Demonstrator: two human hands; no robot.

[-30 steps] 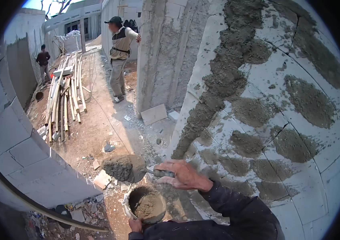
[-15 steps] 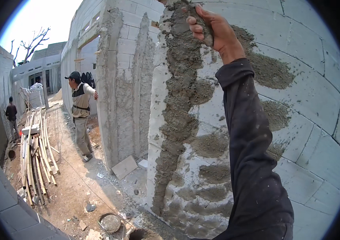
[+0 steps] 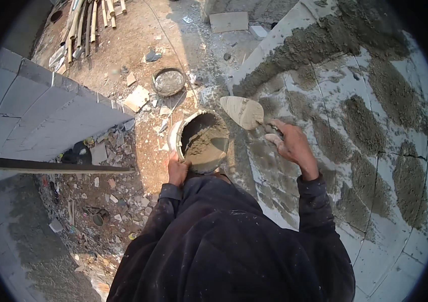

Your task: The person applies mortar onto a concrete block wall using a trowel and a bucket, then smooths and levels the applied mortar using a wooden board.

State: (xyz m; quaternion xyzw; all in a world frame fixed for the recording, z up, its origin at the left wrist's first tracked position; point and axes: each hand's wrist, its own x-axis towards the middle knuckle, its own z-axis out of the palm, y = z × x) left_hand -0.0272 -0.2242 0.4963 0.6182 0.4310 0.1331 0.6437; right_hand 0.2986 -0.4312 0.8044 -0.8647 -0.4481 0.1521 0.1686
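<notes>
My left hand (image 3: 177, 170) grips the near left rim of a bucket (image 3: 174, 137) close to my body. Grey wet mortar (image 3: 207, 149) lies inside the tilted bucket. Just right of it, my right hand (image 3: 295, 147) is closed round the handle of a trowel (image 3: 242, 111). The trowel's broad blade points toward the far left, apart from the bucket, with a thin coat of mortar on it. Along my right rises a wall of pale blocks (image 3: 393, 241), with rough mortar patches (image 3: 363, 125) and a thick mortar strip (image 3: 294, 50) along its edge.
A round black basin (image 3: 168, 82) stands on the dirt beyond the bucket. Bamboo poles (image 3: 93, 22) lie at the far left. A low block wall (image 3: 38, 108) and a plank (image 3: 53, 165) are on my left, with rubble (image 3: 108, 194) scattered around.
My view has swung down from the upper wall to the ground and bucket. The right hand has come down from the top of the mortar strip with the trowel. My left hand and the bucket now show.
</notes>
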